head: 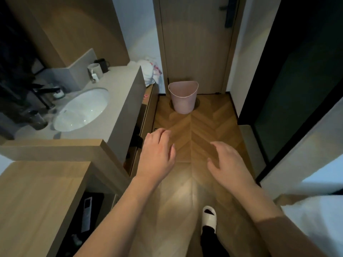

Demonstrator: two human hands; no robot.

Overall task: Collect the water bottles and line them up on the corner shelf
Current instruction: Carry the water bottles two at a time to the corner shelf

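My left hand [157,154] hangs in the air beside the vanity's front edge, fingers apart, holding nothing. My right hand [230,164] hovers over the wooden floor, also with fingers spread and nothing in it. A clear bottle with a dark cap [37,119] stands on the grey counter [118,86] at the left of the white sink [81,110], well away from both hands. A wooden shelf top [37,197] sits at the lower left.
A pink waste bin [183,97] stands on the floor before a closed wooden door [196,43]. Two mugs [96,70] and a white bundle of cloth [150,71] rest on the counter's far end. A dark glass partition [297,80] runs along the right. My slippered foot [208,217] is below.
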